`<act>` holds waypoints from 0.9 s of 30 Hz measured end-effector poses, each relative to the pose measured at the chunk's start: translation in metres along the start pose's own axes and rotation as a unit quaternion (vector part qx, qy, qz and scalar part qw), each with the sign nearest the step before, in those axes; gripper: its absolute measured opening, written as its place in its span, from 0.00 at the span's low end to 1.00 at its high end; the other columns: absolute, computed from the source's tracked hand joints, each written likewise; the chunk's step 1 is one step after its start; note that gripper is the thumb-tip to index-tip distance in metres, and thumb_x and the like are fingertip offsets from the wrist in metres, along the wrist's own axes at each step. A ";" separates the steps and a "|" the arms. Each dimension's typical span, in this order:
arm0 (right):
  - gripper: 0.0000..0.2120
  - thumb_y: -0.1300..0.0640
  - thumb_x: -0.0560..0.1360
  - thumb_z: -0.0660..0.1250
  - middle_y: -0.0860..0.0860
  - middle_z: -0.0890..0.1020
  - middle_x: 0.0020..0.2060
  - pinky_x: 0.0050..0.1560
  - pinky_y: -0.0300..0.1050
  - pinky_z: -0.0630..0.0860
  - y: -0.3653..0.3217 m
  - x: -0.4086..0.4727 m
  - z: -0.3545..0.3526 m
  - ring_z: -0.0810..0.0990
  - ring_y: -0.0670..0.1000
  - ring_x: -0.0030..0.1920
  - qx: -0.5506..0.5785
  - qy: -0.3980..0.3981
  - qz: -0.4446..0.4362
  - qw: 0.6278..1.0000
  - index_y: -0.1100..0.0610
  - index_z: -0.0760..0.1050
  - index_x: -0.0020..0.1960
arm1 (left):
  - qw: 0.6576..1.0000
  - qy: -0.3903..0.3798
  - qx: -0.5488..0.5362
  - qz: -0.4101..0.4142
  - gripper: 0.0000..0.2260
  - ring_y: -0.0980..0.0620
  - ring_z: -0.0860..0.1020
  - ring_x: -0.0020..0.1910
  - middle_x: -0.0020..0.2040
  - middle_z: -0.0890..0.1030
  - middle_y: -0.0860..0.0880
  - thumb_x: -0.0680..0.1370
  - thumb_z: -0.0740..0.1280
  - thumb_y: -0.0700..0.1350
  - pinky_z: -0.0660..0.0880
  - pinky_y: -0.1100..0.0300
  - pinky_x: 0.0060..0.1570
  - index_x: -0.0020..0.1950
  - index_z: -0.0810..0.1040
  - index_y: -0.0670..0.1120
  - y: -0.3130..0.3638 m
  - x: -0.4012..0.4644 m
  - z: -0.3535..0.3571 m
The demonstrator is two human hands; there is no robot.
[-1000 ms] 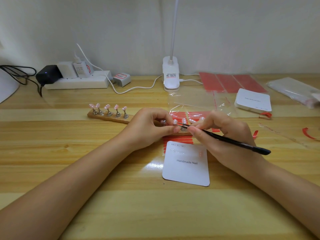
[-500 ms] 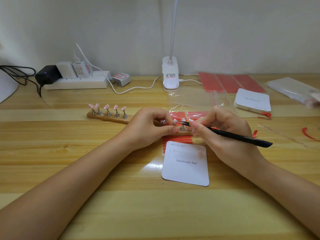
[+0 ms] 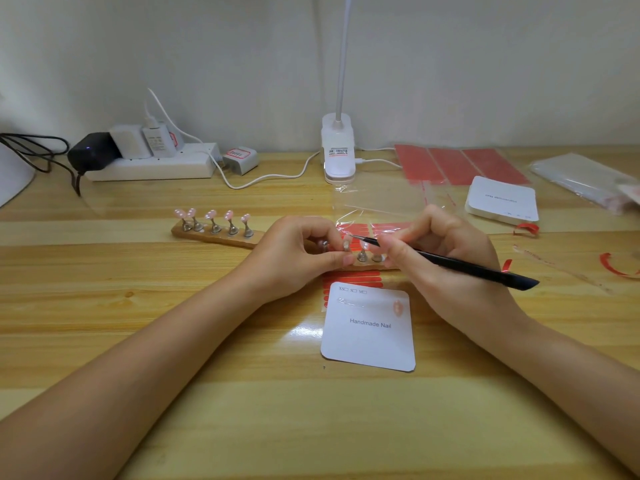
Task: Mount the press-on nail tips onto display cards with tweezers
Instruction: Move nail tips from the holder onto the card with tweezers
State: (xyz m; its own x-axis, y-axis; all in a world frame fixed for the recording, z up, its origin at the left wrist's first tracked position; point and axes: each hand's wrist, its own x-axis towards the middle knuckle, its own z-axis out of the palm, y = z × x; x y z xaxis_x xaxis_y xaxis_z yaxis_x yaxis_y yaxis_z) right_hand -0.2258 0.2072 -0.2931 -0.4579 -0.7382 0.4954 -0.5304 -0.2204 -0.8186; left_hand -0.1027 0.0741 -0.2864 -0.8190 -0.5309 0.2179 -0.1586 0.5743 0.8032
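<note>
Above the card (image 3: 369, 327), the left hand (image 3: 298, 254) pinches a nail tip (image 3: 345, 244) on the wooden stand (image 3: 214, 236); the right hand (image 3: 436, 251) grips tweezers (image 3: 450, 263), points leftward, touching it.

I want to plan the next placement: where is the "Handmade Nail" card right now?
The card lies flat on the table, centre of the head view, just in front of the wooden stand and below the right hand.

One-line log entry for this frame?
phase: lifting tip off stand | left hand: steadies wooden stand | right hand: holds tweezers | card: one tip on
</note>
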 end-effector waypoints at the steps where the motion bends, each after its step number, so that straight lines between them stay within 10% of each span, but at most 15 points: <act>1: 0.09 0.50 0.69 0.68 0.48 0.82 0.33 0.35 0.37 0.75 0.000 0.000 0.000 0.81 0.44 0.34 -0.010 -0.002 -0.006 1.000 0.51 0.71 0.34 | 1.000 -0.002 -0.003 0.000 0.11 0.49 0.75 0.40 0.40 0.80 0.40 0.70 0.73 0.39 0.72 0.58 0.40 0.31 0.75 0.50 0.000 0.000 0.000; 27: 0.10 0.57 0.72 0.69 0.55 0.82 0.35 0.39 0.53 0.77 0.000 0.001 -0.002 0.81 0.53 0.36 -0.006 0.002 0.012 1.000 0.56 0.70 0.36 | 1.000 -0.005 -0.004 -0.016 0.08 0.49 0.75 0.40 0.43 0.81 0.37 0.70 0.73 0.40 0.72 0.58 0.40 0.33 0.77 0.48 -0.001 -0.002 0.000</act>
State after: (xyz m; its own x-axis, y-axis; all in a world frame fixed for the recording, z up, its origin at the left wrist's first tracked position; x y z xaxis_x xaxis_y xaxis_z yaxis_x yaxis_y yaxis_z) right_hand -0.2275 0.2078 -0.2924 -0.4738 -0.7401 0.4773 -0.5275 -0.1954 -0.8268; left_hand -0.1012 0.0745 -0.2871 -0.8189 -0.5428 0.1862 -0.1812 0.5524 0.8136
